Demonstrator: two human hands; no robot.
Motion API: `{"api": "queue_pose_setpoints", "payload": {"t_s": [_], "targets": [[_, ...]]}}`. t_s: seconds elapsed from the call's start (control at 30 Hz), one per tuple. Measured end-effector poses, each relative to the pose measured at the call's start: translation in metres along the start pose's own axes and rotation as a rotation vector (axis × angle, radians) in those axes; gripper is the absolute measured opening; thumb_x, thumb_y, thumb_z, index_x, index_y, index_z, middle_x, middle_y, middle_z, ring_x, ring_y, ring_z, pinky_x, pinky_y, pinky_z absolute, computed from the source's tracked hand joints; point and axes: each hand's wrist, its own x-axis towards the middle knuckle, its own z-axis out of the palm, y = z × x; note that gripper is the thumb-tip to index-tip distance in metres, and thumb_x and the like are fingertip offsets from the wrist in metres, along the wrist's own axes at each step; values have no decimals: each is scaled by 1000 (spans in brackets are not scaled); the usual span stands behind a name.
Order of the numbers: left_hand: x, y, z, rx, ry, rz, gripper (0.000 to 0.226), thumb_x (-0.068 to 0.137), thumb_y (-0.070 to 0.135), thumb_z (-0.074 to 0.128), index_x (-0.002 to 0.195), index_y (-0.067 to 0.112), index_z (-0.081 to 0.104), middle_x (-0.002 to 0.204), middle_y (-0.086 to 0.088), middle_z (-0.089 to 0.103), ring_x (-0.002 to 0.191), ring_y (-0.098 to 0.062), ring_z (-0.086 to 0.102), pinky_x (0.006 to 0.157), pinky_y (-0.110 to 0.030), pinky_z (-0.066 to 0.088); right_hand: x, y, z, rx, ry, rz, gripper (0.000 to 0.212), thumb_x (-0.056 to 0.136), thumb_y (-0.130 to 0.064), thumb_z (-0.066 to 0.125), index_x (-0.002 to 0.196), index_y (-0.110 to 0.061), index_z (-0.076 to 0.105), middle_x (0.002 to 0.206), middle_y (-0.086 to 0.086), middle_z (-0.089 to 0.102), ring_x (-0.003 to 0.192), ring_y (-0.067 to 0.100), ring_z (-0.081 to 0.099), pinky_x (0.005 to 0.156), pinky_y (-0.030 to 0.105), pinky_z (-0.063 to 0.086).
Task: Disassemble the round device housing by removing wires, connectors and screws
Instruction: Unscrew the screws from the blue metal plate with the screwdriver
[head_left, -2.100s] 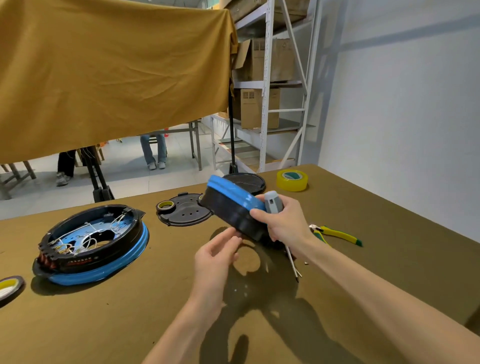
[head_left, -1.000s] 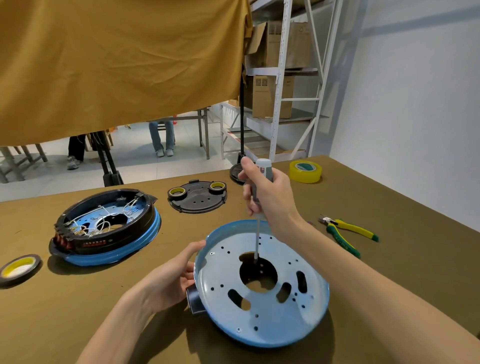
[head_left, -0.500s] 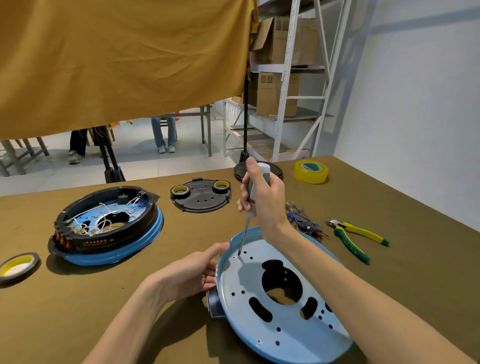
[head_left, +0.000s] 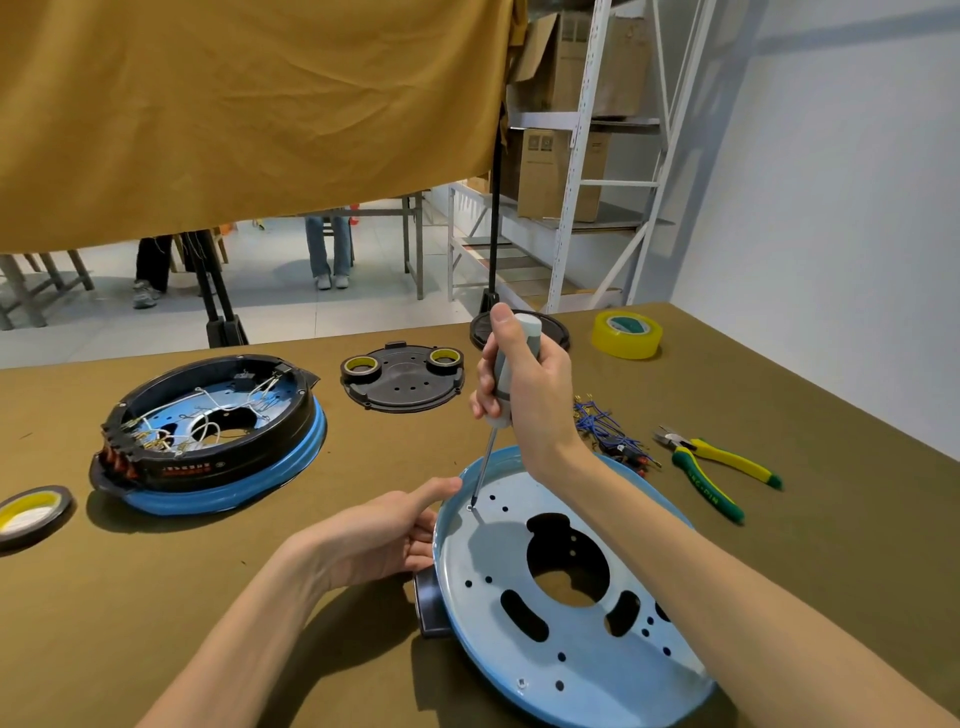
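Note:
A round blue housing (head_left: 545, 639) lies base-up on the table in front of me, its pale metal plate full of holes. My right hand (head_left: 530, 395) grips a grey-handled screwdriver (head_left: 506, 379) held upright, its tip set on a screw (head_left: 470, 507) near the plate's far-left rim. My left hand (head_left: 384, 535) holds the housing's left edge, thumb along the rim. A second screw (head_left: 521, 683) sits near the front rim.
A second housing (head_left: 208, 431) with white wires stands at the left. Behind are a black cover (head_left: 402, 376) carrying two tape rolls, a yellow tape roll (head_left: 627, 334), loose blue wires (head_left: 608, 431) and yellow-green pliers (head_left: 711, 467). Another tape roll (head_left: 31, 514) lies far left.
The housing was turned over and laid base-up on the table. The screwdriver tip moved from the centre hole to a screw at the left rim; my left hand stays at the edge.

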Motion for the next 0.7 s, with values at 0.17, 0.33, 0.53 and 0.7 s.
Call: {"api": "queue_pose_setpoints", "payload": {"t_s": [0.17,0.33,0.53,0.7], "targets": [[1,-2,0,-3,12,1,94,67,64,71,127,-8,64,74,-3,67,60,-10,59,64,-21,52,-2,-1,1,18,16,0,41,96,-41,59,64,-15,56,56,10,50,39,18,42,47,33,42],[2,-2,1,11,28,3,98,68,65,69,130,-11,61,72,-1,66,60,-10,57,66,-21,50,-2,0,4,0,0,-5,41,99,-40,58,70,-11,55,56,8,50,39,18,42,46,34,42],[1,-2,0,5,6,1,96,68,66,70,127,-10,62,73,-2,66,60,-10,59,65,-20,51,-3,2,3,-1,0,-17,41,100,-39,57,72,-9,53,55,7,49,38,18,40,42,31,40],[0,-1,0,-8,0,-8,83,65,66,71,113,-1,66,69,-1,66,57,-9,58,62,-19,51,-4,4,0,8,-3,-43,42,98,-40,56,69,-11,53,54,9,49,37,20,39,40,31,39]]}}
